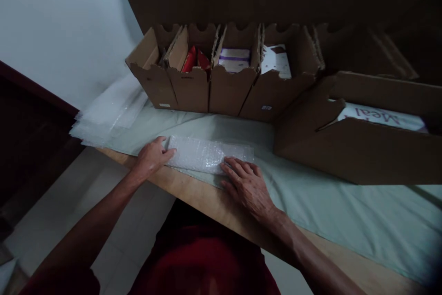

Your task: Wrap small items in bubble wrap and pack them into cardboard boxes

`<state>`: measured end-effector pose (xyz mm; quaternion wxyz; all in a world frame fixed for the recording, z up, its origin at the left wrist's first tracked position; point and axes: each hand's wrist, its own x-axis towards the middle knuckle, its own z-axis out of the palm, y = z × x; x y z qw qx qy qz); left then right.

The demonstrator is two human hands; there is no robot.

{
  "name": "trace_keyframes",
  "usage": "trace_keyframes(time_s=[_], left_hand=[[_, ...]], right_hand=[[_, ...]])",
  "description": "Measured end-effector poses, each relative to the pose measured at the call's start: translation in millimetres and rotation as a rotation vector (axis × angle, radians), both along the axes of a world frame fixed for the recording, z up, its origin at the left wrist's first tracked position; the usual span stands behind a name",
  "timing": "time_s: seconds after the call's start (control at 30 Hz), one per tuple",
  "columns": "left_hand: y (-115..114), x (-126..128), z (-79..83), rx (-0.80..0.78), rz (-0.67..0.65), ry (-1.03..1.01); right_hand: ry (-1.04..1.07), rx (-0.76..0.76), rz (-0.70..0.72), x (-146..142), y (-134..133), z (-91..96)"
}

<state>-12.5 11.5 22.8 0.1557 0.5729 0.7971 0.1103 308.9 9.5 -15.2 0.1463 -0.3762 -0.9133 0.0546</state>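
Observation:
A folded piece of bubble wrap (196,151) lies flat on the pale green cloth near the table's front edge. At its left end is my left hand (154,156), thumb and fingers apart, the thumb touching the wrap's edge. My right hand (245,184) rests palm down with its fingers stretched over the right part of the wrap. Whether anything is wrapped inside cannot be made out.
A stack of bubble wrap sheets (110,111) lies at the left by the wall. Several cardboard bins (226,90) stand in a row behind, holding red packets (189,59) and white-and-purple boxes (235,58). A larger carton (345,147) stands at right. Bare wood (186,189) shows along the front edge.

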Motion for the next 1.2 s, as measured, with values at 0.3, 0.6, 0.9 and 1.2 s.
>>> trace_keyframes(time_s=[0.3,0.6,0.9,1.2], left_hand=[[10.0,-3.8,3.5,-0.052,-0.025,-0.51],[6.2,8.1,5.0,0.064,0.082,-0.767],[-62.5,86.9,-17.4,0.255,0.367,-1.071],[-141.5,124.7,-33.5,0.107,0.117,-1.173]], right_hand=[[0.001,-0.036,-0.003,-1.7,-2.6,0.8],[-0.018,-0.099,-0.008,-3.4,-2.6,8.3],[0.031,-0.051,0.047,-14.5,-22.2,54.6],[0.251,-0.113,0.104,-5.1,-64.0,7.5]])
